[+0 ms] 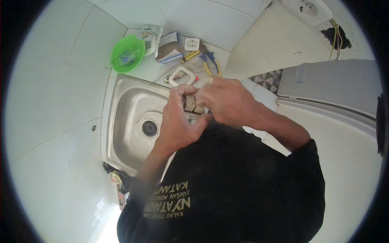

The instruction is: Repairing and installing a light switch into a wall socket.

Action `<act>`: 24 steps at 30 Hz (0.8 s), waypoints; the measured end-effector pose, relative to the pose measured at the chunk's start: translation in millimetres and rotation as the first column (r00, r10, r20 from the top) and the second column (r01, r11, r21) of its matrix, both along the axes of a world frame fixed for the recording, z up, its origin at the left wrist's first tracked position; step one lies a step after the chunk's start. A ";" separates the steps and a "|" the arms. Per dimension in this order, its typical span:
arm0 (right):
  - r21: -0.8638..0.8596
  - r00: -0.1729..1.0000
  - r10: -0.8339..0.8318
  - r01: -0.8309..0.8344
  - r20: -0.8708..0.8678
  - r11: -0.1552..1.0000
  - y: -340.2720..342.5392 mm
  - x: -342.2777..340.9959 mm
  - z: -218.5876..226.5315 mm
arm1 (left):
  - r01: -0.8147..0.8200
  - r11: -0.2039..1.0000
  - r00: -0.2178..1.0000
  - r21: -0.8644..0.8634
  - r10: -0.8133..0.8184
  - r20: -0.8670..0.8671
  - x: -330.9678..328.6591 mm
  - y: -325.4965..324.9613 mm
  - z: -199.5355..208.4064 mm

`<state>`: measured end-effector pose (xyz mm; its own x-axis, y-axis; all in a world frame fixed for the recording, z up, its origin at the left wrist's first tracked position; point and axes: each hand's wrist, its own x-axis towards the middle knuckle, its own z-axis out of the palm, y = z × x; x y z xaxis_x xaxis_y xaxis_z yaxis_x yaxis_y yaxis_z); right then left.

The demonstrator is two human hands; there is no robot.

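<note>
My left hand (177,121) and my right hand (227,99) meet over the right edge of a steel sink (125,121). Between them they grip a small beige and dark switch or socket insert (193,104); fingers of both hands wrap around it and hide most of it. A white square cover frame (181,75) lies on the counter just beyond my hands.
On the counter behind the sink sit a green plastic bowl (127,53), small boxes (169,48), a white socket face (191,43) and blue-yellow handled pliers (210,60). A white wall socket (308,10) and loose wires (336,38) from a wall hole are upper right. White tiles surround.
</note>
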<state>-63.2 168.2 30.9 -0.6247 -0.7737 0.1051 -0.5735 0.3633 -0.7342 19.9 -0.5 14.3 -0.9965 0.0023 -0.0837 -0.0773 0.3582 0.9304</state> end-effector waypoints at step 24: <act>-0.325 0.603 0.590 -0.497 0.538 0.804 2.3 -27.0 5.0 | 0.331 0.754 0.864 0.567 -0.484 0.139 2.3 -28.3 6.5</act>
